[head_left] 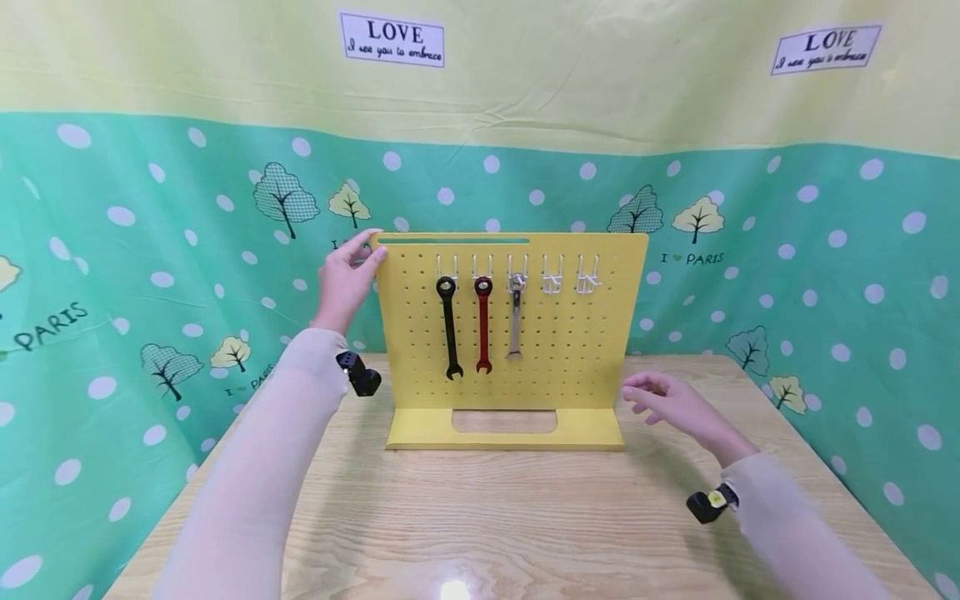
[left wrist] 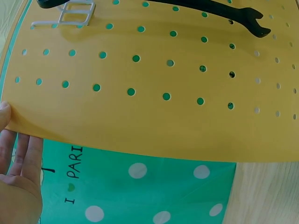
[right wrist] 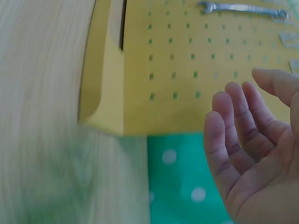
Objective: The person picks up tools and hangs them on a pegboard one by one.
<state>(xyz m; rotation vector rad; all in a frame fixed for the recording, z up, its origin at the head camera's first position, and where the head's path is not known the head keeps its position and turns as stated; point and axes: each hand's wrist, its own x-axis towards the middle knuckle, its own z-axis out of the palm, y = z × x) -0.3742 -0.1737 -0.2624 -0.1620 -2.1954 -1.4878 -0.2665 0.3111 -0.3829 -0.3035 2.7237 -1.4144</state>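
A yellow pegboard (head_left: 510, 392) stands upright on its base on the wooden table. My left hand (head_left: 347, 282) pinches its top left corner, thumb (left wrist: 3, 114) on the front face and fingers behind. From white hooks hang a black wrench (head_left: 450, 329), a red wrench (head_left: 483, 327) and a smaller silver wrench (head_left: 516, 321). My right hand (head_left: 675, 407), fingers loosely bent and holding nothing, is beside the board's lower right edge. In the right wrist view its palm (right wrist: 266, 186) shows, with the silver wrench (right wrist: 245, 8) beyond.
Two white hooks (head_left: 552, 279) to the right of the wrenches bear nothing. The wooden table (head_left: 480, 508) extends in front of the board. Behind and at both sides hangs a green and yellow curtain (head_left: 510, 183) with dots and trees.
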